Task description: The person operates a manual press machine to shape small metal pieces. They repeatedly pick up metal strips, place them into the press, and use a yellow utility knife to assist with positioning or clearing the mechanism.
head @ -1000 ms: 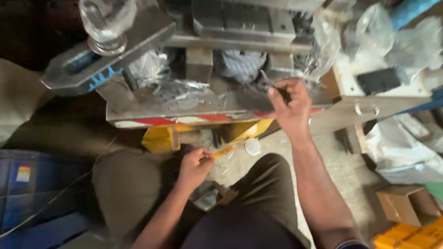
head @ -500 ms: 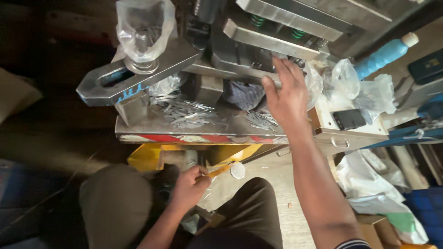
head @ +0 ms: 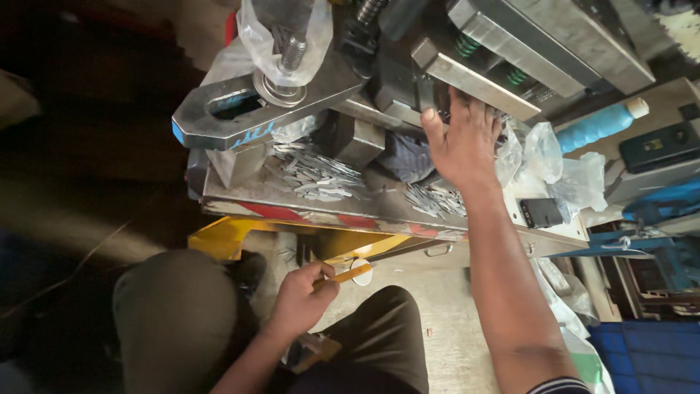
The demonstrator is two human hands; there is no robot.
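Two hands busy: my right hand (head: pixel 463 138), spread, presses the stiff, heavy-looking steel bar (head: pixel 477 86) upper centre; left hand (head: pixel 302 299) pinches a light orange strip (head: pixel 348 275)

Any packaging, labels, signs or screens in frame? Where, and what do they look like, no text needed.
Clear plastic bag: top, over the bolt above the grey steel clamp arm.
Crumpled clear plastic bags: right of the right hand, on the bench.
Blue cylinder with a white cap: upper right, lying tilted.
Small black box: bench edge, right of the forearm.
Dark device with a small window: far right; whether it is a screen is unclear.
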